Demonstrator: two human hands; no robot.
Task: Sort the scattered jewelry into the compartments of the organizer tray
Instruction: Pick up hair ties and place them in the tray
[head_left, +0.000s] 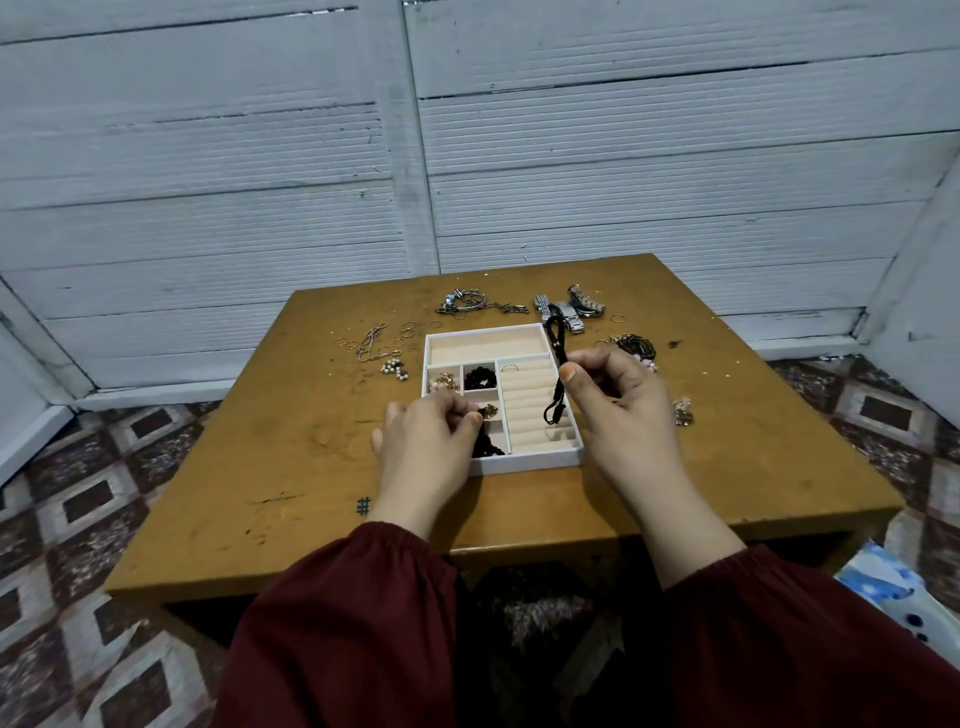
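Our left hand (431, 436) is curled in, thumb and fingers pinching a string of small black beads (485, 447) that trails down into the near-left compartment of the white organizer tray with its cream lining (530, 462). Out past that hand, toward the far-left part of the scuffed brown wooden table (260, 493), we've got thin gold hoops with a chain (371, 340) and a little pearl cluster (395, 369) lying loose.

In the tray, one small compartment has gold and pinkish bits (444, 382), and the one next to it has black beads (479, 376). A thin ring (510, 368) sits at the top of the ring rolls. Silver pieces (467, 302) lie along the far edge.

Our right hand (618, 400) pinches a black cord bracelet (557, 358), which hangs over the ring rolls on the tray's right side. Metal watches (571, 306) are near the far-right corner of the tray, a dark beaded bracelet (636, 344) is just beyond the right hand, and a small gold piece (683, 411) is to its right.
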